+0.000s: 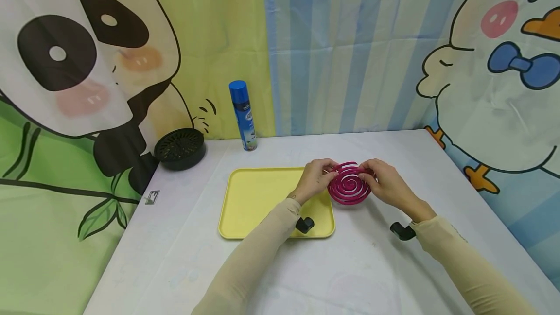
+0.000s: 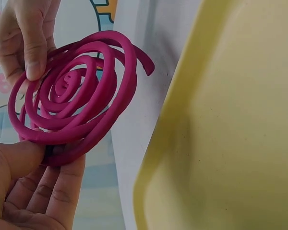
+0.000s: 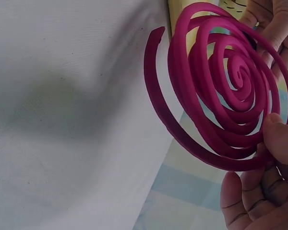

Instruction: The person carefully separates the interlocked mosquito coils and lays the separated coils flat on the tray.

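Both hands hold a magenta mosquito coil [image 1: 350, 186] up over the table, just past the right edge of the yellow tray [image 1: 258, 203]. My left hand [image 1: 312, 180] pinches its left rim between thumb and fingers. On the opposite rim, my right hand [image 1: 387, 186] pinches with the thumb on the near face. In the left wrist view the coil [image 2: 130, 72] is tilted, its spiral rings look doubled and interleaved, and one loose end sticks out. The right wrist view shows a free outer end of the coil [image 3: 153, 86] standing away from the other rings.
A blue spray can [image 1: 246, 123] stands upright at the back of the white table [image 1: 183, 256]. Left of it, at the table's far left corner, sits a round black slotted container [image 1: 180, 152]. Printed curtains [image 1: 332, 52] hang behind and beside the table.
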A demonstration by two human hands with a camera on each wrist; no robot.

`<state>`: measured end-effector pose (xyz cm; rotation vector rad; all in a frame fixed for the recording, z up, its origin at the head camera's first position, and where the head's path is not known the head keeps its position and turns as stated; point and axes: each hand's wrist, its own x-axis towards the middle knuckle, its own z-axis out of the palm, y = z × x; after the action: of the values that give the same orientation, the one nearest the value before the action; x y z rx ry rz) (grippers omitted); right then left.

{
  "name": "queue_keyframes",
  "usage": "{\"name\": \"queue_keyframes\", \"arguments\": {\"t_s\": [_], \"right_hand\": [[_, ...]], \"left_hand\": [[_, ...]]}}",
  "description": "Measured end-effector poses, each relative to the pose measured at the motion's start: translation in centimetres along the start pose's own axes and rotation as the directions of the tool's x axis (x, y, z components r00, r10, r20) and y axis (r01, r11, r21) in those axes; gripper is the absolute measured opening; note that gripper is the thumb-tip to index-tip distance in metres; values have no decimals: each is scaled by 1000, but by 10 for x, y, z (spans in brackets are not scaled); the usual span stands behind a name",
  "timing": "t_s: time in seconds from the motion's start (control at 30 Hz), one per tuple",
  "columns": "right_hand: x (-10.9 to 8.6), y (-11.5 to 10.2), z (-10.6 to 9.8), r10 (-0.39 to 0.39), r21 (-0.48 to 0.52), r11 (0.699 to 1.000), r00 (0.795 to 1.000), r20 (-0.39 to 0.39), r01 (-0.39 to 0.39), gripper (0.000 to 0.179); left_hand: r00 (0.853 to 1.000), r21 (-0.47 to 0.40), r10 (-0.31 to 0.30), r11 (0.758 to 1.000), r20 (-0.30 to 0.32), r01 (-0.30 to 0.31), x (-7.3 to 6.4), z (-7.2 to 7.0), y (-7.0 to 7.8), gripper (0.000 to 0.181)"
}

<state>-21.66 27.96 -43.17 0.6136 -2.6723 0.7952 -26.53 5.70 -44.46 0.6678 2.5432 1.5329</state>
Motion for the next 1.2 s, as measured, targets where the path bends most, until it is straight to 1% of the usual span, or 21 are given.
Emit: {"name": "queue_keyframes", "arguments": {"t_s": [0.1,0.2,0.33,0.47,0.53,0.73,0.9,1.2], "right_hand": [[1,-1,-2,13,17,1000,1000,17,-13,13],[1,-1,-3,16,28,999,1000,19,-16,14],[1,0,-5,-29,14,999,1000,1,29,16],[1,1,-6,-77,3,997,997,-21,78,20],[1,2,-6,-89,0,996,996,-27,89,21],[1,2,-7,-106,-20,994,993,-41,106,21],[1,1,-6,-70,-12,997,997,-35,70,17],[2,2,-6,-19,18,1000,1000,-24,19,13]], "left_hand": [[1000,-25,-18,1000,6,18,0,-2,0,15],[999,-72,-40,997,19,41,0,-4,-1,15],[997,-143,-80,986,21,82,1,-5,-2,14],[993,-181,-120,976,7,119,1,-5,-3,13],[992,-190,-127,974,4,125,1,-5,-3,13],[992,-200,-129,972,6,127,1,-5,-2,14],[994,-193,-112,975,8,112,1,-4,-1,14],[996,-189,-86,979,-23,80,3,-4,-2,14]]}}
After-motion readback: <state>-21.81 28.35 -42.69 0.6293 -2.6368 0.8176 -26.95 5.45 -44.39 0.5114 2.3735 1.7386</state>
